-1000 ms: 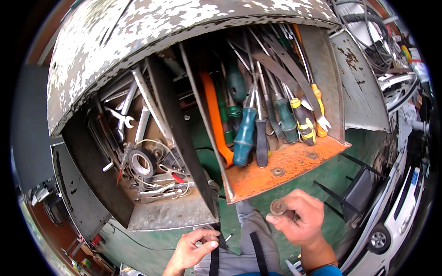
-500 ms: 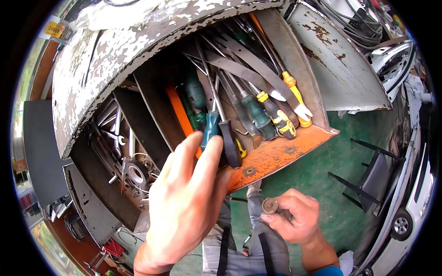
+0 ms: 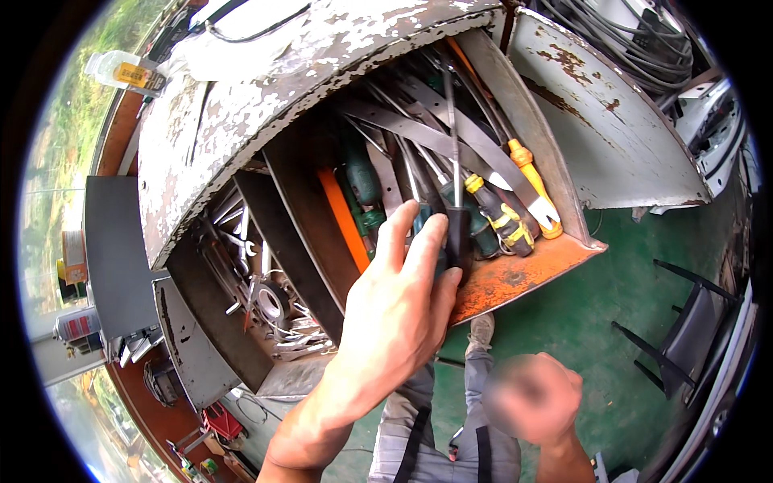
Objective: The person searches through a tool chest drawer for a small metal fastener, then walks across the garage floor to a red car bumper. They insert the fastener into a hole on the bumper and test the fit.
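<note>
The left hand (image 3: 394,314), fingers parted, reaches over the black-handled screwdriver (image 3: 459,237) at the front of the open metal drawer with an orange-painted lip (image 3: 515,278); whether it grips anything I cannot tell. The hands are apart: the right hand (image 3: 535,398), blurred, looks curled, its contents unclear. Most handles, including the yellow-and-black screwdriver handle (image 3: 509,225), face outward, probably for easy grabbing. A clear plastic bottle (image 3: 113,68) bears a yellow printed label; no writing shows legibly on the screwdrivers.

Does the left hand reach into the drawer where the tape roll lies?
No, the left hand is at a black screwdriver handle in the other drawer, with the orange front edge.
</note>
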A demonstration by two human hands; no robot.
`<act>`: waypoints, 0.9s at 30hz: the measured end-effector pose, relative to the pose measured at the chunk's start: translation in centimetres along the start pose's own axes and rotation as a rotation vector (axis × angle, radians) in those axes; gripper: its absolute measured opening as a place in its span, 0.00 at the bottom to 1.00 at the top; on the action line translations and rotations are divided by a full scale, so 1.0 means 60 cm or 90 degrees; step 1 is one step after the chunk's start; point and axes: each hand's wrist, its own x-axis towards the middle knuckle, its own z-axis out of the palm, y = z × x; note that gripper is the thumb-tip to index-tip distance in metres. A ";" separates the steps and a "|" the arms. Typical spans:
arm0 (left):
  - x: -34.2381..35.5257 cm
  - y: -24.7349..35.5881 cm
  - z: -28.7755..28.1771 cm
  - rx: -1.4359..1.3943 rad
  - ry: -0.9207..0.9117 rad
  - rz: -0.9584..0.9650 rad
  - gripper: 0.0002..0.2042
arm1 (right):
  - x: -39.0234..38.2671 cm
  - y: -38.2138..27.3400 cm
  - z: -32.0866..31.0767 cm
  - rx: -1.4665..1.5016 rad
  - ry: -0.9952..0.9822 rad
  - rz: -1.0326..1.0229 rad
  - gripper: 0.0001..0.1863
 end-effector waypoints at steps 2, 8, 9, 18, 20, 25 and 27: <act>-0.025 -0.002 -0.016 -0.041 0.042 -0.034 0.20 | 0.010 -0.019 0.004 0.030 0.002 0.008 0.11; -0.221 -0.068 -0.082 -0.142 0.343 -0.169 0.11 | 0.055 -0.093 0.111 -0.004 -0.251 -0.060 0.12; -0.238 -0.076 -0.087 -0.158 0.377 -0.189 0.11 | 0.059 -0.103 0.130 -0.065 -0.329 -0.069 0.13; -0.303 -0.117 -0.068 -0.175 0.483 -0.142 0.09 | 0.102 -0.138 0.139 -0.022 -0.256 -0.205 0.08; -0.341 -0.110 -0.049 -0.240 0.424 -0.154 0.09 | 0.147 -0.124 0.114 -0.161 -0.258 -0.303 0.22; -0.375 -0.060 0.020 -0.349 0.131 -0.195 0.08 | 0.291 -0.084 0.131 -0.472 -0.172 -0.312 0.24; -0.400 -0.055 0.071 -0.389 0.036 -0.225 0.08 | 0.334 -0.057 0.153 -0.586 -0.170 -0.418 0.20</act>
